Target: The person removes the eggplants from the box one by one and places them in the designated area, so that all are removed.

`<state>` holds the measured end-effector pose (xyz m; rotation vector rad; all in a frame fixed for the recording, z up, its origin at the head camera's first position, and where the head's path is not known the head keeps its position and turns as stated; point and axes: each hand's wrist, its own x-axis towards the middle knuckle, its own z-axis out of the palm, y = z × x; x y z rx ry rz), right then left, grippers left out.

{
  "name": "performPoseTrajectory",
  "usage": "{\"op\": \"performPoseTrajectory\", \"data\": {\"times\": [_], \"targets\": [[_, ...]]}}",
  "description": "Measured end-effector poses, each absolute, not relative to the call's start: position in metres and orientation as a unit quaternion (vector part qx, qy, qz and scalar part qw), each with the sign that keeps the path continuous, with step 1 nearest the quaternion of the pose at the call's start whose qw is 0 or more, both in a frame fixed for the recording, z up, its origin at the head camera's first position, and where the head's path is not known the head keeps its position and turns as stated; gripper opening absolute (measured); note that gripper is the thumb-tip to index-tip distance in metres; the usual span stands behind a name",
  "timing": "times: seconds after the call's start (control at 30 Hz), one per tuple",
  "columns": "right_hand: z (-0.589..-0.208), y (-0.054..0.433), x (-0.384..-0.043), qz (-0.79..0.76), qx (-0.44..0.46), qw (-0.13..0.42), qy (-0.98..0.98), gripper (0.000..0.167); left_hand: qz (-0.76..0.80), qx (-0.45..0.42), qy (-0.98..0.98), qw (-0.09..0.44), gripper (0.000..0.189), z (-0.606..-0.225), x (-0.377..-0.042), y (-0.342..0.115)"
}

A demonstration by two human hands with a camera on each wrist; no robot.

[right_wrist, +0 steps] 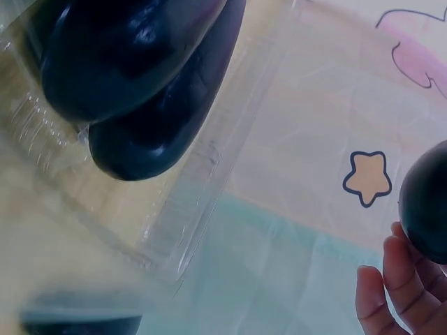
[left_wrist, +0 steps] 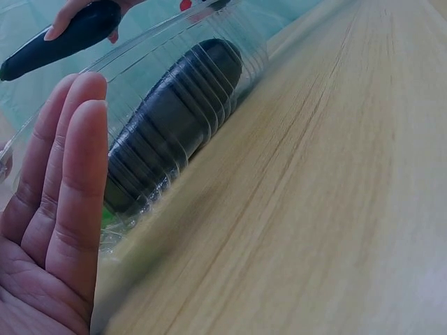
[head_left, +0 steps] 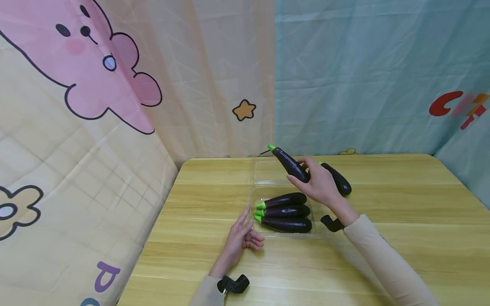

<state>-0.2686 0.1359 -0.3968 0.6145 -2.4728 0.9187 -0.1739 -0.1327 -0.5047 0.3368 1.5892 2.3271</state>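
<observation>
Eggplant (head_left: 288,162) gripped by our right fingers (right_wrist: 404,276) could slip, being glossy; our left fingers (left_wrist: 80,174) extend, empty, beside the tray (head_left: 285,235).

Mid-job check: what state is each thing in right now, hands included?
Clear container: open, lid laid back on its far side
Three eggplants: lying side by side inside, green ends leftward
Held eggplant: raised above the table
Loose eggplant: lying right of the container, partly behind the right hand
Right hand: gripping the held eggplant
Left hand: open beside the container, contact unclear
</observation>
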Motion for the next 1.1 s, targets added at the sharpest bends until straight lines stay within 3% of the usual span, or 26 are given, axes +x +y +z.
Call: {"op": "performPoseTrajectory", "data": {"times": [0.83, 1.1], "targets": [[-0.397, 0.170, -0.268, 0.381, 0.118, 0.269, -0.877, 0.054, 0.811, 0.121, 0.553, 0.150, 0.062, -0.504, -0.174, -0.134], [-0.397, 0.186, -0.271, 0.391, 0.078, 0.261, -0.879, 0.060, 0.811, 0.122, 0.551, 0.152, 0.062, -0.504, -0.174, -0.133]]}}
